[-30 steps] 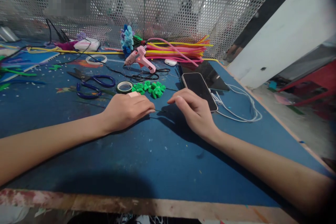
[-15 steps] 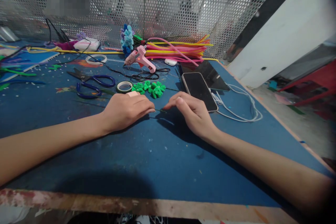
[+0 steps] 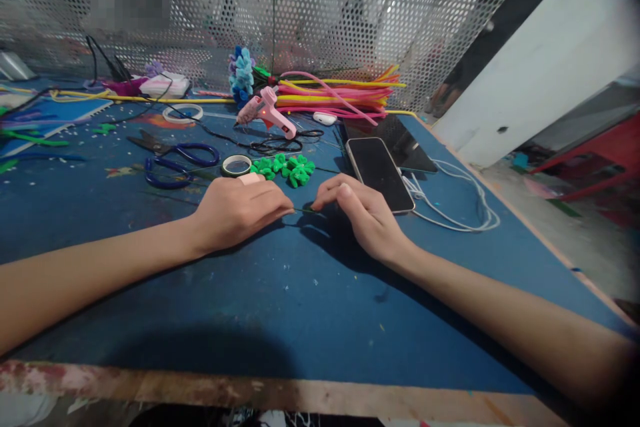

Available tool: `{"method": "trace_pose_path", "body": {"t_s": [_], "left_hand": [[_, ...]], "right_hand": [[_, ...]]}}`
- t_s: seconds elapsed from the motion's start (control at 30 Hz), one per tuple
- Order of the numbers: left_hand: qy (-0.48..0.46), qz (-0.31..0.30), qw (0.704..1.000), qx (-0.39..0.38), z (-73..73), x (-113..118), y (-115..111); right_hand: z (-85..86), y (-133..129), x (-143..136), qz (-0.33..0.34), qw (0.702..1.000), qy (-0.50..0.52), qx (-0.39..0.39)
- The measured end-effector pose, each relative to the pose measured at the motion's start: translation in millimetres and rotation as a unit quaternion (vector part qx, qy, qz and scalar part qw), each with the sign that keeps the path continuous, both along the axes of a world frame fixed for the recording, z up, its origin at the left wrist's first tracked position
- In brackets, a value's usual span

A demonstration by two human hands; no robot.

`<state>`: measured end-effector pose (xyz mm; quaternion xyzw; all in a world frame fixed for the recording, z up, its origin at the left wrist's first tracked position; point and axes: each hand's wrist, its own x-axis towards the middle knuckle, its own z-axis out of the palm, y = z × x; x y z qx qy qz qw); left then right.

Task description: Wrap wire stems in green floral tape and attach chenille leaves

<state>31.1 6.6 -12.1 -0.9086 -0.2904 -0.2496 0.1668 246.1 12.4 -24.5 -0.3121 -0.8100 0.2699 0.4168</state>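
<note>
Your left hand (image 3: 243,212) pinches a thin green wire (image 3: 303,210) low over the worktop (image 3: 320,320), nearer you than the fuzzy green flowers (image 3: 299,172). Your curled right hand (image 3: 367,212) meets its end; whether gripping, I can't tell.

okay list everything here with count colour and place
table: one, blue, foreground
mesh screen: one, silver, background
scissors: one pair, blue-handled, left
tape roll: one, dark-rimmed, centre
fuzzy pieces: several, green, centre
thin strand: one, green, centre
glue gun: one, pink, back centre
stem bundle: one, multicoloured, back
flower cluster: one, mostly blue, back
oval object: one, white, near stem bundle
phone: one, black, right
flat slab: one, black, behind phone
cable: count unclear, white, beside phone
other items: uncounted, mixed colours, left, right and rear
left hand: one, holding thin strand
right hand: one, at thin strand
</note>
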Motion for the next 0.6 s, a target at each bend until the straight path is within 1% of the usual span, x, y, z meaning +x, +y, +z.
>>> {"method": "trace_pose_path", "body": {"t_s": [0.27,0.6], "left_hand": [[0.002,-0.001,1.000,-0.005,2.2,1.2,0.0],[0.004,0.011,1.000,-0.022,1.1,1.4,0.0]], "right_hand": [[0.1,-1.5,0.5,-0.006,1.000,0.010,0.005],[-0.4,-3.1,1.1,-0.002,0.999,0.016,0.037]]}}
